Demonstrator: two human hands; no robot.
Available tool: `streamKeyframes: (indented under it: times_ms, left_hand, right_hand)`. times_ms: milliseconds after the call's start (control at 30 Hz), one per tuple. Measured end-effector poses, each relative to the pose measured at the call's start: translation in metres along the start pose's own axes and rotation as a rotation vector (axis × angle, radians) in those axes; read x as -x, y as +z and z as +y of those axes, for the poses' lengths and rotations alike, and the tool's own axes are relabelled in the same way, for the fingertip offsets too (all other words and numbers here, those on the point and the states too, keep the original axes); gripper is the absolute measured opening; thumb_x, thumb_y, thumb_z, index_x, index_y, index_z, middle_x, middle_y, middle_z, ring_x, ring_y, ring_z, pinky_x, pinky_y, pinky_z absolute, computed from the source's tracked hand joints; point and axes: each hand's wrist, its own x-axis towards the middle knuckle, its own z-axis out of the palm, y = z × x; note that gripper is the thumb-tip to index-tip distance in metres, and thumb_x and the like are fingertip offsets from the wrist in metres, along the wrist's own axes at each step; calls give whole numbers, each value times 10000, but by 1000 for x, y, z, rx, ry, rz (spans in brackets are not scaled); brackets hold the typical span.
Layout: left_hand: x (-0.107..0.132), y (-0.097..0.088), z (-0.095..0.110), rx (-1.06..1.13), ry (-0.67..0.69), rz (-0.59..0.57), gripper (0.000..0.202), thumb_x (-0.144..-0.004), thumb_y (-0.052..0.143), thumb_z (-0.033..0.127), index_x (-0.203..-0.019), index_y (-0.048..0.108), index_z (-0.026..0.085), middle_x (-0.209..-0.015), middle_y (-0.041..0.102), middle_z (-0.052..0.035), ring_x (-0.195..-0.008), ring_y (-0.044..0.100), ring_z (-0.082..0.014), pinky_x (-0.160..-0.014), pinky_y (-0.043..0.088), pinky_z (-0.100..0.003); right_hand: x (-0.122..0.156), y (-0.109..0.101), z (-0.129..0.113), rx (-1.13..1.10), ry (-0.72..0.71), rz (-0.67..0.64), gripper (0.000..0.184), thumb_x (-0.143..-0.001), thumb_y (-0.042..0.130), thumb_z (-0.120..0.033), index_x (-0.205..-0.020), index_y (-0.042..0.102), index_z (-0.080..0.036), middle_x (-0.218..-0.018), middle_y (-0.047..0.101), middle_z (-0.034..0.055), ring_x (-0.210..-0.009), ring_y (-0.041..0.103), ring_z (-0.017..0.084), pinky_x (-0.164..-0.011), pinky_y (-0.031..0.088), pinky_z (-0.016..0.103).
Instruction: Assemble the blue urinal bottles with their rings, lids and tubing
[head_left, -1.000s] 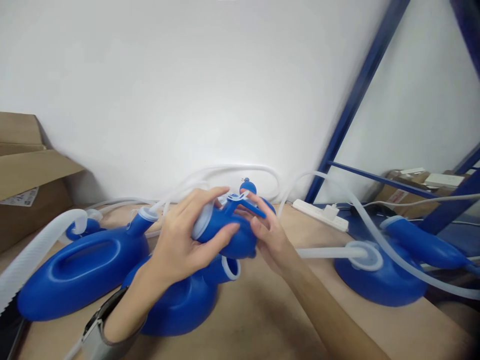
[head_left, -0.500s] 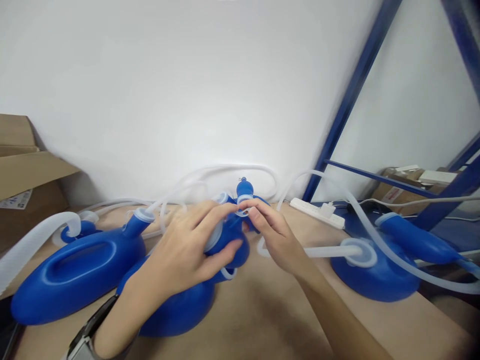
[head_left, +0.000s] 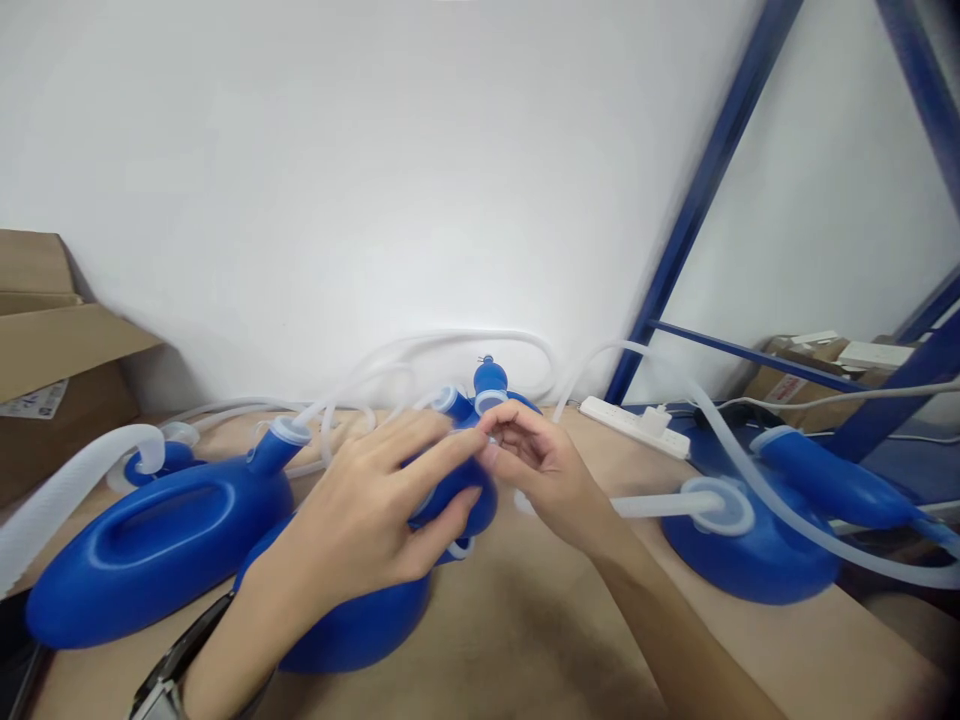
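Note:
At the centre, my left hand (head_left: pixel 382 490) lies over a blue plastic piece (head_left: pixel 474 492), which looks like a urinal bottle's funnel-shaped part. The thumb curls along its near side, and the index finger reaches to its far end. My right hand (head_left: pixel 553 470) has thumb and index fingertips pinched together at the left index fingertip. Between those tips shows a bit of something small and whitish, too covered to name. Below the left hand and partly hidden by it is a large blue plastic bottle (head_left: pixel 367 625). Just behind my fingers stands a small blue piece with a rounded top (head_left: pixel 490 377).
Left lies a blue bottle with a moulded handle (head_left: pixel 172 540), beside a ribbed white hose (head_left: pixel 75 480). Another blue bottle (head_left: pixel 750 560) with a white tube (head_left: pixel 645 504) sits right. A power strip (head_left: pixel 634 424), cardboard box (head_left: pixel 67 350) and blue metal frame (head_left: pixel 701 200) surround the tabletop.
My right fingertips have shifted slightly down and left, closing into a tighter pinch against the left index finger. The clear ring that showed there is now mostly covered.

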Motion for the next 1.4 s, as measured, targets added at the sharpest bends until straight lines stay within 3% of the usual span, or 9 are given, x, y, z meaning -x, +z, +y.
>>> streamKeyframes:
  times_ms: [100, 200, 433, 700, 1033, 1233, 1400]
  left_hand:
    - [0, 3, 0, -77, 33, 77, 372, -985, 599, 208, -1356, 574, 210, -1050, 719, -80, -833, 659, -202, -716, 520, -342]
    - [1, 5, 0, -128, 47, 125, 306, -975, 605, 205, -1281, 599, 198, -1076, 727, -96, -840, 685, -209, -724, 542, -353]
    - [-1, 6, 5, -125, 118, 137, 249, -960, 592, 158, -1207, 625, 175, -1101, 724, -123, -940, 711, -241, -799, 586, -355]
    - [-3, 10, 6, -115, 191, 176, 206, -924, 578, 83, -1110, 645, 137, -995, 714, -126, -859, 679, -245, -727, 559, -379]
    - [-2, 16, 5, -101, 199, 276, 286, -892, 589, 64, -1167, 635, 130, -928, 688, -91, -813, 675, -217, -705, 592, -362]
    - [-1, 18, 6, -84, 170, 308, 277, -877, 608, 55, -1135, 643, 151, -955, 706, -82, -827, 692, -202, -741, 610, -355]
    - [-6, 20, 11, -75, 145, 332, 184, -883, 591, 60, -1030, 661, 145, -896, 735, -92, -782, 700, -214, -680, 611, -368]
  right_hand:
    - [0, -1, -2, -16, 10, -6, 195, -934, 721, -425, -966, 660, -243, -858, 662, -11, -798, 648, 143, -765, 562, 277]
    - [0, -2, -3, -12, 24, -13, 172, -941, 694, -411, -958, 672, -241, -836, 662, -9, -773, 646, 149, -744, 564, 289]
    - [2, -1, -2, -20, 51, 39, 142, -857, 711, -288, -983, 682, -229, -808, 640, -14, -731, 603, 134, -681, 510, 259]
    - [3, 5, -6, -71, 75, 66, 84, -802, 661, -260, -848, 691, -197, -700, 602, -37, -623, 523, 105, -601, 422, 245]
    - [4, 11, -4, -111, 72, 152, 55, -736, 643, -230, -728, 682, -193, -630, 593, -43, -563, 481, 94, -538, 368, 234]
    - [5, 14, -2, -112, 23, 181, 180, -749, 661, -209, -922, 708, -199, -698, 637, -46, -585, 518, 87, -534, 375, 217]
    - [6, 16, -2, -104, -10, 220, 196, -752, 639, -200, -940, 691, -207, -657, 608, -67, -529, 461, 75, -503, 354, 219]
